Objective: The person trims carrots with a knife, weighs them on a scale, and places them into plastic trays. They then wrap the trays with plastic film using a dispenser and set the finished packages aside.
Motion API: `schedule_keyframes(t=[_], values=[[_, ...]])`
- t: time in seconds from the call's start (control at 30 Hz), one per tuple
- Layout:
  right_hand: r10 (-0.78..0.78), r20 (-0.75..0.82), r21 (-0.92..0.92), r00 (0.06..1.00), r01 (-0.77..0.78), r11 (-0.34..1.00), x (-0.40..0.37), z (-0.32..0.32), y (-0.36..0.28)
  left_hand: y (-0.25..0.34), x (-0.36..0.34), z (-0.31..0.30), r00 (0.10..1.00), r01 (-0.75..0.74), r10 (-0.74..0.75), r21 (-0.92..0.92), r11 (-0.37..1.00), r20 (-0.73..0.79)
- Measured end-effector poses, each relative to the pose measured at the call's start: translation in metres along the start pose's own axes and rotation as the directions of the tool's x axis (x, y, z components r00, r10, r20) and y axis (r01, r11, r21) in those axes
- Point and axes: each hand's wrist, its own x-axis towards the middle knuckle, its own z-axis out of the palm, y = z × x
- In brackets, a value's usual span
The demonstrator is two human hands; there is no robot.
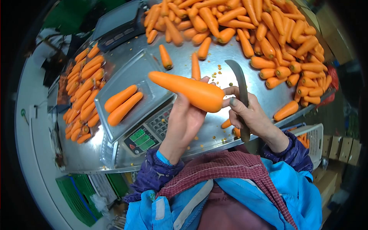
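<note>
A large carrot [188, 89] lies across the fingers and thumb of my left hand [186, 120], its narrow tip pointing left. My right hand [255, 117] is wrapped round a knife [241, 78] with a curved dark blade pointing up and away from me. The thumb and fingertips of that hand are at the carrot's thick end. To the left, two carrots [123, 108] rest side by side on the clear tray [143, 61] of a weighing scale. The scale's green display [142, 140] is lit, but its digits are too small to read.
A big heap of loose carrots [268, 34] covers the back and right of the metal table [214, 134]. Packed carrots [82, 92] are stacked at the left. A second scale [117, 23] stands at the back left. A white crate [315, 142] sits below the right edge.
</note>
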Motion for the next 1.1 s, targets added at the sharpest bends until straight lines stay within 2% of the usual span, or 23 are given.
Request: schedule_keyframes(t=[0.03,0.07,0.1,0.17,0.3,0.43,0.47,0.53,0.63,0.73,0.87,0.93,1.07,1.1], values=[[0.061,0.036,0.095,0.997,-0.064,0.993,0.004,0.003,0.005,0.001,-0.001,-0.006,0.994,-0.106,0.088,0.298,0.949,0.072],[0.113,0.046,0.169,0.993,-0.119,0.978,0.009,0.007,0.010,0.004,-0.003,-0.010,0.976,-0.213,0.151,0.562,0.799,0.155],[0.113,0.079,0.156,0.990,-0.124,0.980,0.014,0.012,0.015,0.007,-0.007,-0.010,0.972,-0.236,0.185,0.562,0.793,0.147],[0.111,0.083,0.267,0.990,-0.129,0.955,0.023,0.018,0.024,0.012,-0.015,-0.010,0.949,-0.314,0.183,0.760,0.569,0.256],[0.135,0.163,0.256,0.977,-0.174,0.951,0.037,0.020,0.049,0.036,-0.029,-0.001,0.867,-0.489,0.348,0.740,0.462,0.356],[0.165,0.211,0.211,0.963,-0.210,0.955,0.044,0.026,0.063,0.050,-0.045,-0.004,0.889,-0.457,0.242,0.794,0.400,0.389],[0.181,0.230,0.206,0.956,-0.230,0.951,0.046,0.029,0.062,0.052,-0.047,-0.007,0.886,-0.462,0.251,0.788,0.407,0.390],[0.207,0.249,0.202,0.946,-0.260,0.944,0.048,0.040,0.057,0.057,-0.050,-0.013,0.859,-0.509,0.259,0.795,0.331,0.442],[0.193,0.237,0.200,0.952,-0.242,0.949,0.057,0.049,0.061,0.066,-0.055,-0.020,0.863,-0.499,0.253,0.815,0.293,0.437],[0.216,0.247,0.185,0.945,-0.265,0.946,0.061,0.059,0.057,0.073,-0.060,-0.027,0.866,-0.494,0.272,0.802,0.334,0.420],[0.248,0.242,0.187,0.938,-0.296,0.937,0.070,0.068,0.061,0.081,-0.062,-0.039,0.830,-0.550,0.310,0.775,0.312,0.464],[0.205,0.213,0.189,0.955,-0.246,0.951,0.075,0.073,0.060,0.085,-0.066,-0.038,0.871,-0.482,0.319,0.778,0.402,0.375],[0.147,0.167,0.178,0.975,-0.176,0.968,0.081,0.078,0.060,0.099,-0.068,-0.041,0.866,-0.493,0.309,0.769,0.407,0.392],[0.138,0.131,0.167,0.982,-0.159,0.973,0.082,0.081,0.057,0.099,-0.067,-0.042,0.861,-0.504,0.328,0.734,0.455,0.388]])
